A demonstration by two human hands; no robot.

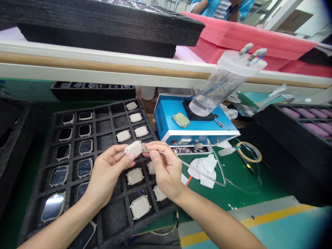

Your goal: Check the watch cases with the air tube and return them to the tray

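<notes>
Left hand (109,169) grips a beige watch case (133,148) between thumb and fingers, holding it above the middle of a black foam tray (114,216). Opposite it, the right hand (167,169) pinches the end of a clear thin tube (192,170), its tip at the right end of the case; whether tip and case touch is too small to tell.

The tray covers the left part of the green desk (243,183). Its two left columns carry dark-screened watches (59,175), while its right columns hold more beige casings (135,176), several of them partly covered by the right hand.

Off the tray's far right corner stands a blue dispenser box (166,117), with a tilted transparent cylinder (223,83) and a pale green casing (181,120) on top. In front of the box, a crumpled white cloth (203,169) lies beside the tube. Farther toward the right edge of the desk are a small bottle (227,151) and a roll of tape (250,159), then a black foam box (282,155) with purple pieces (315,129) in its compartments. Over the far edge runs a shelf (103,71) bearing pink foam (249,38); behind it is a person in blue and striped clothing (220,10).
</notes>
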